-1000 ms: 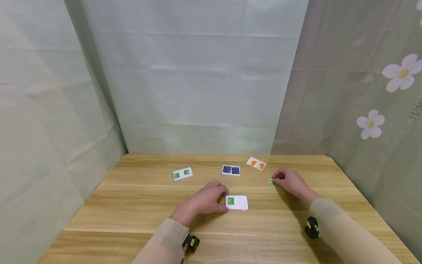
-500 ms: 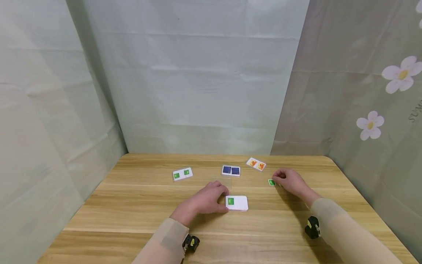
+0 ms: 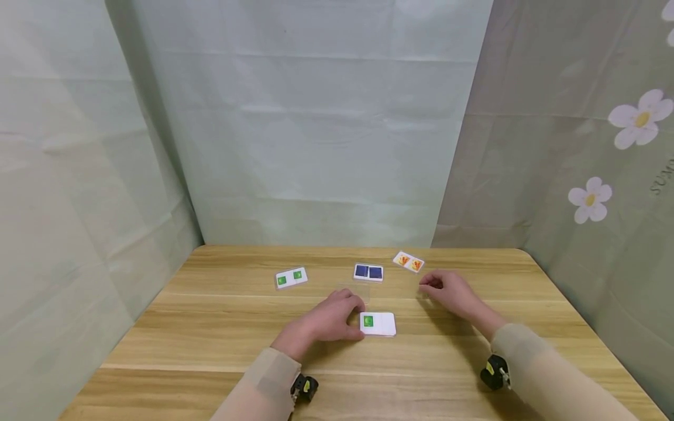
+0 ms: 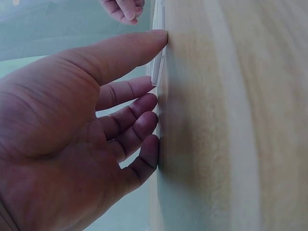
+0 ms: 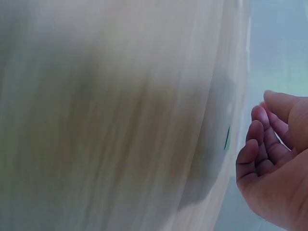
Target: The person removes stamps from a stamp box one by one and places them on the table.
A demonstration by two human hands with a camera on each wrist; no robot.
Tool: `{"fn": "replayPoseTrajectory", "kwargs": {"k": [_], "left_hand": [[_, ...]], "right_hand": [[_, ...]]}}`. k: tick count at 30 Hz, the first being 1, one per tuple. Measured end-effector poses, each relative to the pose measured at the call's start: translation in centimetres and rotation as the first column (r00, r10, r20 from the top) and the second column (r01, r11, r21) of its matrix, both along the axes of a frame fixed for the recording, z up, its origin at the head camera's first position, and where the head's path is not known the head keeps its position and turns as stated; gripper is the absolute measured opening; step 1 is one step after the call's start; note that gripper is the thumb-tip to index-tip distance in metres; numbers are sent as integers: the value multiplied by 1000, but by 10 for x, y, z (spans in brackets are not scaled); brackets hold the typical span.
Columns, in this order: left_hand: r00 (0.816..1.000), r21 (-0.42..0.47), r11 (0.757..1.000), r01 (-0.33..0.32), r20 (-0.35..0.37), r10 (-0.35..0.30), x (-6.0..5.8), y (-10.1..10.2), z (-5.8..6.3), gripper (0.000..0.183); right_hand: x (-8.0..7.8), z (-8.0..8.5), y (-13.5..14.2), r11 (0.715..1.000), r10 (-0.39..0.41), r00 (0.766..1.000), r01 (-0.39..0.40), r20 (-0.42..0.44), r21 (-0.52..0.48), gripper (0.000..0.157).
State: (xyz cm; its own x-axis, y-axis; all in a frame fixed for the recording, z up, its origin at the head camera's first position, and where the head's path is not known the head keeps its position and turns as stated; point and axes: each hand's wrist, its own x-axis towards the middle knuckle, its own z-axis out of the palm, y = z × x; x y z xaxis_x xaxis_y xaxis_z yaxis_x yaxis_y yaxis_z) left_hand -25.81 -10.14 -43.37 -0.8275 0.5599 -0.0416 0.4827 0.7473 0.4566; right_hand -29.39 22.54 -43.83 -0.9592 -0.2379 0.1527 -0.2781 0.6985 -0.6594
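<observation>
My left hand (image 3: 330, 316) rests on the wooden table with thumb and index finger at the left corners of a white card (image 3: 382, 323), steadying it. The card bears one green square on its left half; its right half is plain white. In the left wrist view, the card (image 4: 158, 62) shows edge-on between thumb and index finger. My right hand (image 3: 451, 291) is to the right of the card, thumb and index fingertips together in a pinch. The small green square piece (image 5: 227, 138) appears only as a thin sliver near the fingers in the right wrist view; the head view hides it.
A card with two green squares (image 3: 291, 278) lies back left. Behind the left hand are a clear plastic sheet (image 3: 359, 290) and a card with two dark blue squares (image 3: 369, 272). An orange-patterned card (image 3: 408, 261) lies back right. Hanging fabric (image 3: 316, 146) encloses the table (image 3: 210, 333).
My right hand has shifted left from where it was by the small green square, which no longer shows in the head view. The left hand and the card under it have stayed put.
</observation>
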Motion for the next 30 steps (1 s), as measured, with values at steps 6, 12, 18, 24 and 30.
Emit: {"fn": "replayPoseTrajectory", "kwargs": {"k": [6, 12, 18, 24, 30], "left_hand": [[1000, 11, 1000, 1, -4, -1, 1, -3, 0, 51], [999, 22, 999, 32, -26, -32, 2, -3, 1, 48], [998, 20, 999, 45, -35, -45, 0, -3, 0, 48], [999, 24, 999, 39, -20, -39, 0, -3, 0, 48], [999, 18, 999, 44, -23, -44, 0, -3, 1, 48]], "right_hand": [[10, 7, -25, 999, 52, 998, -51, 39, -18, 9], [19, 13, -46, 993, 114, 992, -113, 54, -28, 10], [26, 11, -65, 981, 191, 979, -188, 69, -53, 11], [30, 6, -79, 963, 261, 964, -257, 42, -80, 14], [29, 0, -84, 956, 286, 958, -283, 26, -79, 13]]}}
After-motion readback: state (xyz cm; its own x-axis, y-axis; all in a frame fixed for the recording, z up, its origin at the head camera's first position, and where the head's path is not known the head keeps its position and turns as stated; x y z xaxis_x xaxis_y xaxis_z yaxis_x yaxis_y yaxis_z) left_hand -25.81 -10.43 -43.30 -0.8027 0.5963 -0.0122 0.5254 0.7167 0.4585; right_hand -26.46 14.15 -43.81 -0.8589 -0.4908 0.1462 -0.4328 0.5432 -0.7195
